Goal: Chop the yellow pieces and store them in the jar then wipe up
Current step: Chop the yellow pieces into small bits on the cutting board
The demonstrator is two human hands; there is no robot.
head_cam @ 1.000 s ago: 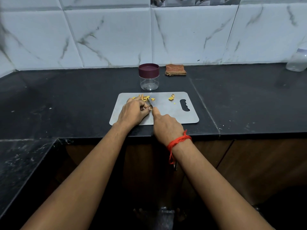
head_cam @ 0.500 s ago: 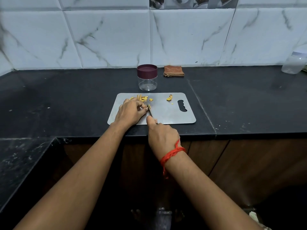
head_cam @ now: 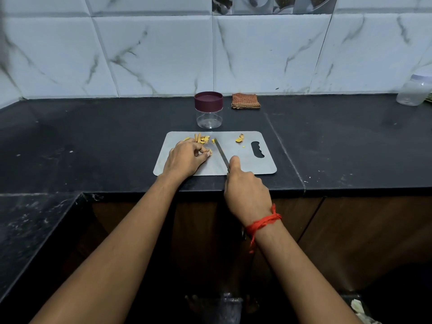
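Yellow pieces [head_cam: 202, 139] on board, left hand [head_cam: 185, 159] pinching one (knife [head_cam: 221, 153] in right hand [head_cam: 246, 195])

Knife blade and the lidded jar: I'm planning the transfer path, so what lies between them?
In the head view, only bare cutting board and black counter separate the knife tip from the jar.

Yellow pieces [head_cam: 203, 139], maroon-lidded clear jar [head_cam: 208, 109], checked orange cloth [head_cam: 245, 101]

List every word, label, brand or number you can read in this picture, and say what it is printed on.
None can be read.
Clear plastic jar with the maroon lid: no label shows.
Grey cutting board: plain.
Clear plastic bottle at the right edge: too blurred to tell.
Picture tiles at the top of the wall: images only, no legible text.
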